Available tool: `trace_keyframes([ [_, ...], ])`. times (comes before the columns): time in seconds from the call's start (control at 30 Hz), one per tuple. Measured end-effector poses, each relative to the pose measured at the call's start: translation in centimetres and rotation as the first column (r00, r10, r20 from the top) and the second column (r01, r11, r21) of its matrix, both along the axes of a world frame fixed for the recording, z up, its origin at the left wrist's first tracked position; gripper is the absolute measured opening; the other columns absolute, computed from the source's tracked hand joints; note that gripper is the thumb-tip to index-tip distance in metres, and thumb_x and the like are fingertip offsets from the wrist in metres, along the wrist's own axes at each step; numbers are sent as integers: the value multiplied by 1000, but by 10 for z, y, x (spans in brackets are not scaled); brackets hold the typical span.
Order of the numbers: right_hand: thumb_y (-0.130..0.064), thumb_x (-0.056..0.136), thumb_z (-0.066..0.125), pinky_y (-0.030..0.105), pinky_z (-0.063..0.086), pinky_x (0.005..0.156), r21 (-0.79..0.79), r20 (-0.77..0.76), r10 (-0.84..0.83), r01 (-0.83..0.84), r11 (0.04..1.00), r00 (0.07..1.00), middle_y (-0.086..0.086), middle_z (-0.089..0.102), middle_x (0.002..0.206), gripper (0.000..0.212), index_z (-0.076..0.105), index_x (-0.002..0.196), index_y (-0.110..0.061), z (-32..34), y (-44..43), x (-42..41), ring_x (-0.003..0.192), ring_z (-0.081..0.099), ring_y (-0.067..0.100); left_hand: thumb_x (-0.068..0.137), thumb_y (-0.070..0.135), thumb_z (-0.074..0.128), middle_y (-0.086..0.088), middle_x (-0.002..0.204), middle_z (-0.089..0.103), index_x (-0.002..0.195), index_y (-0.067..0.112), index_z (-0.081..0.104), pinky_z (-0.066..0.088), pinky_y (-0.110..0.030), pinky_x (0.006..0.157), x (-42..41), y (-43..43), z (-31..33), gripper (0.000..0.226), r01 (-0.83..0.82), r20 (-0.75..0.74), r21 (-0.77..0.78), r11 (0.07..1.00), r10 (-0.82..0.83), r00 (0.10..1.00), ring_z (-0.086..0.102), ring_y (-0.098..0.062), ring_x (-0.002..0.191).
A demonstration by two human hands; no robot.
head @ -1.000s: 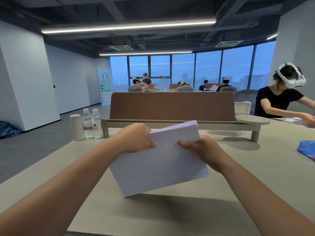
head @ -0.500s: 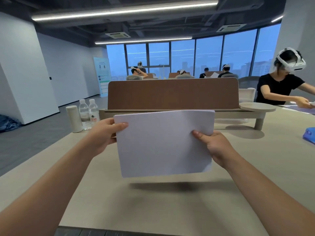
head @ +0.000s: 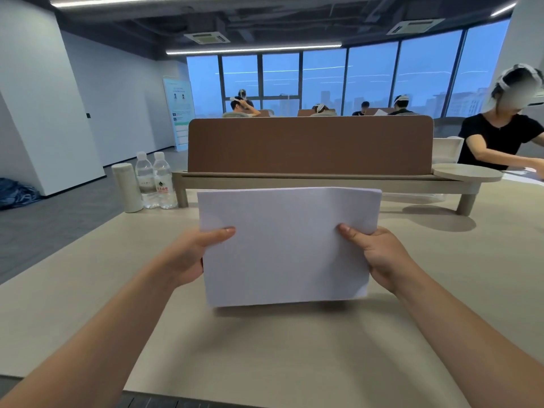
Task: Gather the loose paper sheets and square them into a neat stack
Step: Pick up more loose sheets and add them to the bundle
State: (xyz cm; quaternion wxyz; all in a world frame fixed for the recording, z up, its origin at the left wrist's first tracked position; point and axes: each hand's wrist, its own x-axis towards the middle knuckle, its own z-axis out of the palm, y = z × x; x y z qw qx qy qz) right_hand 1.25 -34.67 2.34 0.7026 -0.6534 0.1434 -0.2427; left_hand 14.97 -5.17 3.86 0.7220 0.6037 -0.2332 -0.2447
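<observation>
Pinching stack (head: 285,248) sides | left hand (head: 191,256) | right hand (head: 381,256) | bottom edge near table (head: 294,354)

Cool, even light from ceiling strip lights (head: 253,50) and blue windows (head: 323,83) — soft shadow under the paper stack (head: 288,245) on the tabletop (head: 294,348); wide-angle bending at edges.

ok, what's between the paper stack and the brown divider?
Head view: only the low beige shelf at the foot of the brown divider, standing on the table, shows beyond the paper stack.
</observation>
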Motion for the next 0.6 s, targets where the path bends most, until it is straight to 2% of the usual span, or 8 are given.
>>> trace_keyframes([
  [0.07, -37, 72, 84, 53, 53, 97, -25, 2, -23, 23, 999, 1000, 4, 78, 97, 37, 77, 91, -7, -2, 2, 3, 99, 71, 33, 70, 20, 79, -12, 111, 74, 113, 10, 68, 54, -47, 91, 0, -5, 0, 46, -131, 23, -2, 991, 131, 991, 69, -35, 106],
  [0.13, -36, 75, 83, 51, 54, 96, -42, 8, -42, 43, 998, 999, 2, 79, 95, 33, 77, 91, -8, -2, 3, 6, 97, 72, 30, 79, 14, 75, -11, 104, 76, 106, 9, 71, 54, -47, 90, 2, -10, 1, 28, -254, 62, -26, 967, 255, 965, 70, -36, 102],
  [0.23, -36, 78, 81, 46, 57, 88, -76, 9, -57, 58, 995, 998, 2, 79, 91, 29, 77, 89, -8, 0, 9, 10, 89, 74, 28, 87, 12, 71, -12, 102, 75, 104, 7, 71, 55, -49, 89, 3, -15, -1, 17, -356, 140, -47, 933, 359, 923, 71, -34, 96],
  [0.33, -35, 81, 80, 40, 59, 78, -126, 4, -80, 80, 989, 997, 3, 78, 88, 25, 76, 86, -10, -2, 16, 12, 81, 75, 25, 88, 12, 71, -12, 99, 75, 99, 10, 71, 56, -51, 88, 4, -18, -9, 11, -418, 136, -60, 906, 422, 896, 71, -35, 93],
  [0.4, -33, 82, 79, 37, 58, 78, -135, 2, -68, 68, 989, 998, 1, 78, 88, 20, 76, 86, -13, -7, 17, 13, 83, 75, 22, 80, 16, 74, -9, 95, 75, 95, 12, 71, 56, -50, 86, 2, -19, -16, 16, -425, 119, -73, 902, 430, 895, 71, -33, 88],
  [0.5, -30, 83, 78, 40, 57, 86, -144, -24, -60, 56, 988, 998, -4, 78, 91, 16, 76, 89, -16, -14, 13, 12, 90, 73, 19, 72, 21, 67, -2, 86, 76, 93, 15, 72, 55, -44, 80, 0, -17, -21, 22, -402, 99, -113, 909, 413, 905, 72, -25, 80],
  [0.6, -19, 83, 77, 47, 55, 95, -74, -21, -29, 27, 997, 999, 2, 78, 97, 13, 77, 94, -12, -19, 9, 12, 95, 73, 24, 73, 20, 66, -4, 94, 76, 102, 13, 71, 57, -41, 79, 1, -14, -24, 30, -366, 93, -125, 922, 378, 921, 73, -25, 87],
])
